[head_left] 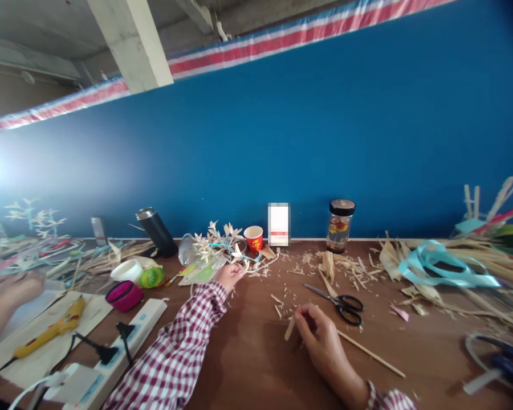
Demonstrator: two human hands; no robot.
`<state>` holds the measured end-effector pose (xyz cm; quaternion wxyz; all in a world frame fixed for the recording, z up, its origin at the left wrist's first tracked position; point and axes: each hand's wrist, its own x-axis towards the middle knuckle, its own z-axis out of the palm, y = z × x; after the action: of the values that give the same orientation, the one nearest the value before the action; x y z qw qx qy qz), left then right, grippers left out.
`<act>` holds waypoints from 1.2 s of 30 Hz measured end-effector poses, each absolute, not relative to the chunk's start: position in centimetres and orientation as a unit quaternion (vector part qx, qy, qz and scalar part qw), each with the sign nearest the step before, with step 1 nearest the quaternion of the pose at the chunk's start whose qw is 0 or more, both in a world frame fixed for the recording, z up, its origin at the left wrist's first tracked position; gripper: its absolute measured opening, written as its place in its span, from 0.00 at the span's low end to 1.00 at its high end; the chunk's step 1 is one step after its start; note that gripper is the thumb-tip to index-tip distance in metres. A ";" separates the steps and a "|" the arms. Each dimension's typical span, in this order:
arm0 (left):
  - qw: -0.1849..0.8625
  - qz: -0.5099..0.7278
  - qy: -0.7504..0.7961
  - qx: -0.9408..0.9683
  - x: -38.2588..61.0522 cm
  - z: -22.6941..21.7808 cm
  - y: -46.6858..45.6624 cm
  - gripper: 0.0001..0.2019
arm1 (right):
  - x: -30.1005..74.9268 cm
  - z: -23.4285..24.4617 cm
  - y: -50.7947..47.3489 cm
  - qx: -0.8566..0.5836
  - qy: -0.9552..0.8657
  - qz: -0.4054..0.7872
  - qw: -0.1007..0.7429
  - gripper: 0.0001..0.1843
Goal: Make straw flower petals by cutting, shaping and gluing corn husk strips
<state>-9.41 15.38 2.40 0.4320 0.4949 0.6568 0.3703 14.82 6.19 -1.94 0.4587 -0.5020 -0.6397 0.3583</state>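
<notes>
My left hand reaches to the edge of a bunch of pale straw flowers on bluish stems. Its fingertips are drawn together beside a pale petal; what lies between them, if anything, is too small to make out. Nearer to me, my right hand is closed in a pinch on a short flat straw strip, which points down toward the brown table. A thin stick lies beside the right wrist. Black-handled scissors rest just beyond the right hand, blades toward the left.
A red paper cup and a lidded jar stand by the blue wall. Blue ribbon and husks lie right. On the left are a power strip, yellow glue gun, black flask and another person's hand.
</notes>
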 end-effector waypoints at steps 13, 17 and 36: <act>0.616 0.258 0.534 0.518 -2.1 0.5 10.8 0.12 | 15.2 -1.2 6.3 -0.519 -0.594 0.336 0.515 0.11; 0.546 0.434 0.583 0.417 -3.5 1.3 15.6 0.11 | 15.3 -1.2 6.4 -0.515 -0.597 0.334 0.517 0.12; 0.455 0.679 0.498 0.288 -2.5 -1.6 12.8 0.12 | 10.5 0.5 10.7 -0.496 -0.620 0.487 0.364 0.09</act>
<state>-2.48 12.78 -1.63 0.4554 0.2883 0.4978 0.6795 10.51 10.73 0.49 0.3643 -0.4962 -0.6197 0.4868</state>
